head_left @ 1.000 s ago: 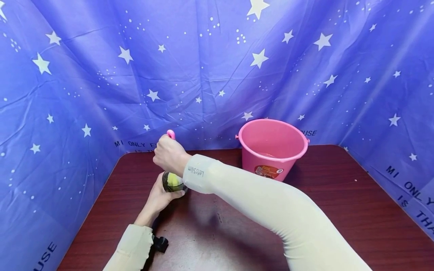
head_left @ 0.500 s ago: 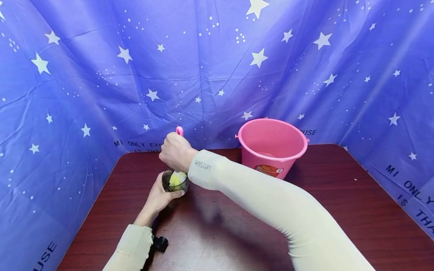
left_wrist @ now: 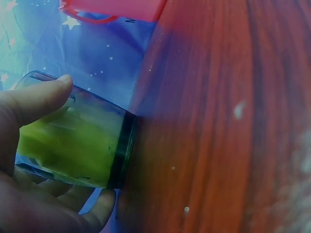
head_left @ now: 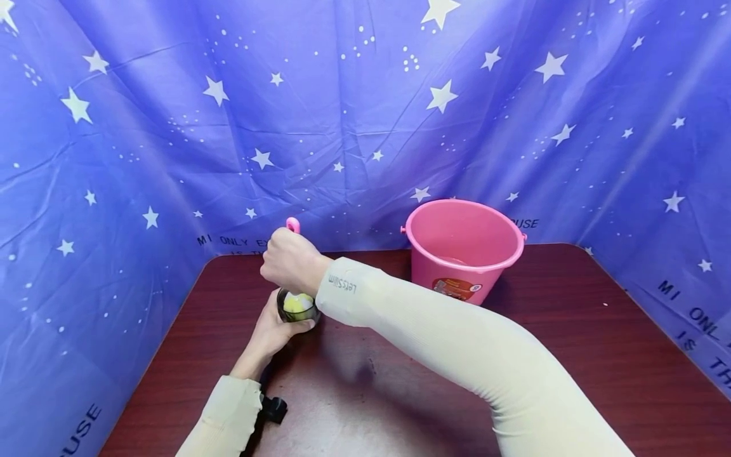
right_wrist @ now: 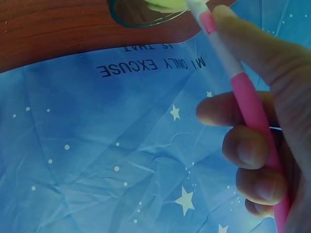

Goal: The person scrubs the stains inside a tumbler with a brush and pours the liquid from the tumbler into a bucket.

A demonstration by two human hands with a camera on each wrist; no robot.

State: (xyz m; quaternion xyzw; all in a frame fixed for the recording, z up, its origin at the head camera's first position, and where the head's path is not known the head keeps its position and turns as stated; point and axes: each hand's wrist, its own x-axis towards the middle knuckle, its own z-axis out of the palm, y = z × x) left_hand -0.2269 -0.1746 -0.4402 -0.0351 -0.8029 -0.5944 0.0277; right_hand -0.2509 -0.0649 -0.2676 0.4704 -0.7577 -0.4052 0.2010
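Observation:
My left hand (head_left: pixel 273 331) holds a dark see-through glass (head_left: pixel 308 313) low over the table, thumb on the near side and fingers curled round the far side. In the left wrist view, something yellow-green fills much of the glass (left_wrist: pixel 127 145). My right hand (head_left: pixel 292 260) is just above the mouth, gripping a cup brush by its pink and white handle (right_wrist: pixel 251 103). The brush's yellow and white sponge head (head_left: pixel 297 303) sits inside the glass. At the top of the fist, the pink looped handle end (head_left: pixel 293 224) sticks out. My right hand and sleeve partly cover the glass.
A pink bucket (head_left: pixel 422 270) with a round label stands at the back right of the dark red table (head_left: pixel 571 355). Blue star-patterned cloth (head_left: pixel 342 127) hangs behind and at both sides. A black strap piece (head_left: pixel 275 410) is at my left wrist.
My right hand shifted right and slightly up, then came back left and down, the brush moving with it in the glass. My left hand keeps hold of the glass in nearly the same place.

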